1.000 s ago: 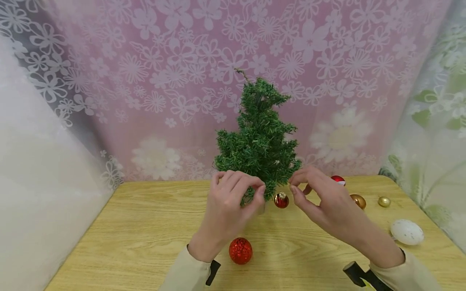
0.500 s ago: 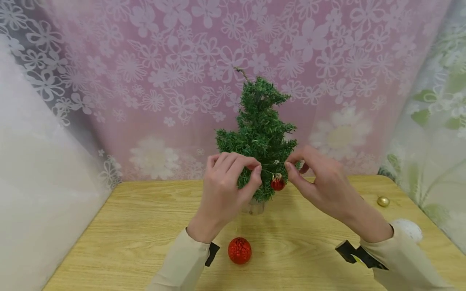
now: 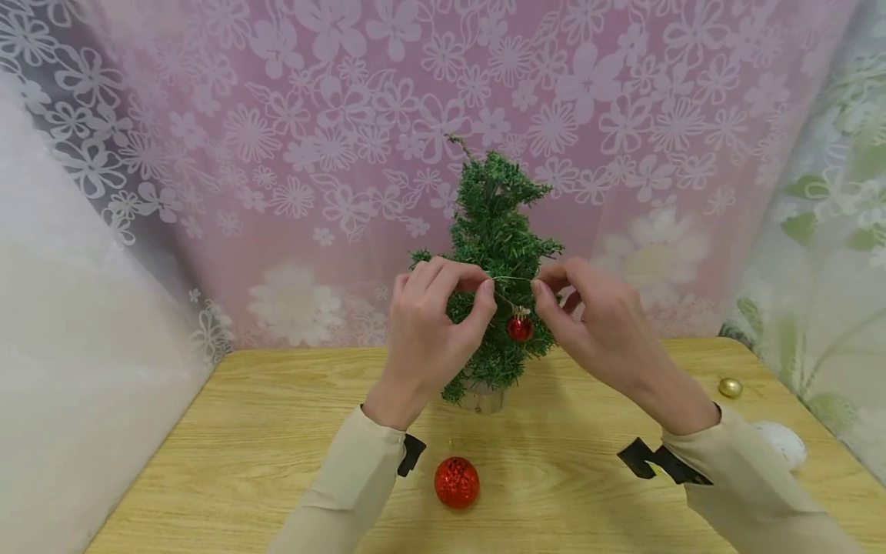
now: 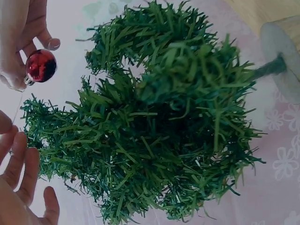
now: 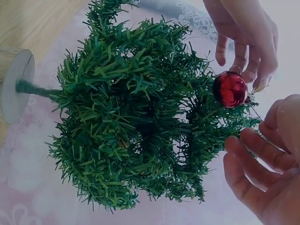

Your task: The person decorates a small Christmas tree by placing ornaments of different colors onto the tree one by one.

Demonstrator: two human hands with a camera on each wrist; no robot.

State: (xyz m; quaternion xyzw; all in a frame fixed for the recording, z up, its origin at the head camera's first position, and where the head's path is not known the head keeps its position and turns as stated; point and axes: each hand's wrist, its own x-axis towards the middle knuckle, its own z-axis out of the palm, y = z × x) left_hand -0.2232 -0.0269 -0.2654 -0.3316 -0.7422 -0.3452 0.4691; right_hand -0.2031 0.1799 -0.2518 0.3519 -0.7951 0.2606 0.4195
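Both hands are raised in front of a small green artificial Christmas tree (image 3: pixel 501 223). My left hand (image 3: pixel 436 331) pinches one side of a thin gold string loop (image 3: pixel 512 278) between thumb and forefinger. On the other side, my right hand (image 3: pixel 598 323) pinches the same loop, which is stretched between them. From it hangs a shiny red bauble (image 3: pixel 520 328) with a gold cap, before the tree's branches. In the right wrist view the red bauble (image 5: pixel 230 89) appears beside the branches, close to the left hand's fingers.
A red glittery bauble (image 3: pixel 457 482) lies on the wooden table (image 3: pixel 291 454) in front. To the right are a small gold bauble (image 3: pixel 730 387) and a white speckled bauble (image 3: pixel 782 445), partly behind the right sleeve. A pink flowered curtain (image 3: pixel 332 154) hangs behind the tree.
Both hands have risen and come closer together. The shiny red bauble has lifted from low beside the tree to in front of its middle branches, and the loop now shows between the fingers.
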